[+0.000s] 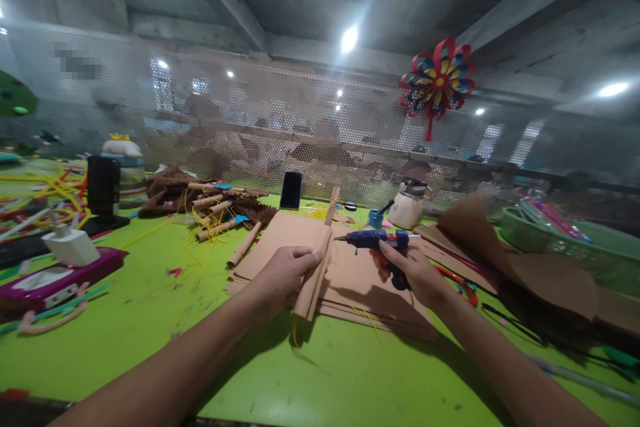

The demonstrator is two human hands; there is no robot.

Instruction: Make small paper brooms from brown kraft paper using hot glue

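My left hand (290, 275) is closed on a rolled piece of brown paper (313, 283), thumb on top of the roll. Yellow string (299, 340) trails from the roll's near end. In my right hand (407, 267) is a blue hot glue gun (367, 238), its nozzle pointing left, close to the roll's right edge. Whether the nozzle touches the paper I cannot tell. Beneath both hands lies a stack of flat brown paper sheets (360, 280).
Finished-looking paper rolls with yellow string (213, 213) are heaped at back left. A phone (291, 190) leans upright behind the stack. Nearby stand a white jar (407, 205) and a blue pot (375, 217). A purple power strip (60, 283) sits left, a green basket (550, 243) right.
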